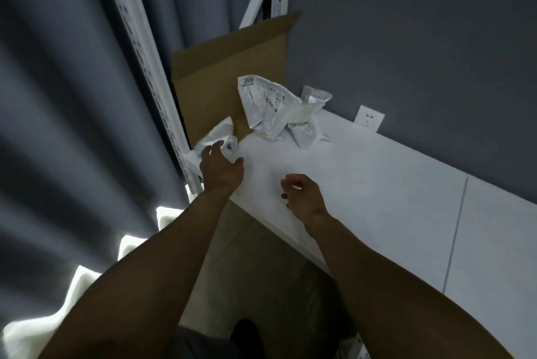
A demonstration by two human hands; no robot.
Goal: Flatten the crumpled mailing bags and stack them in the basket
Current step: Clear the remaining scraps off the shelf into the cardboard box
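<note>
A small crumpled white mailing bag point(217, 135) lies at the left end of the white table point(377, 172). My left hand point(222, 168) reaches over it with fingers spread, the fingertips at or just touching the bag. A larger crumpled printed bag point(268, 106) stands further back, with another crumpled bag point(312, 114) behind and to its right. My right hand point(302, 193) hovers above the table's near edge, fingers loosely curled and holding nothing. No basket is in view.
An open cardboard box point(229, 68) stands at the table's far left, against a white metal shelf post point(151, 68). Grey curtains hang on the left, a grey wall with a socket point(369, 120) behind. Floor shows below the table edge.
</note>
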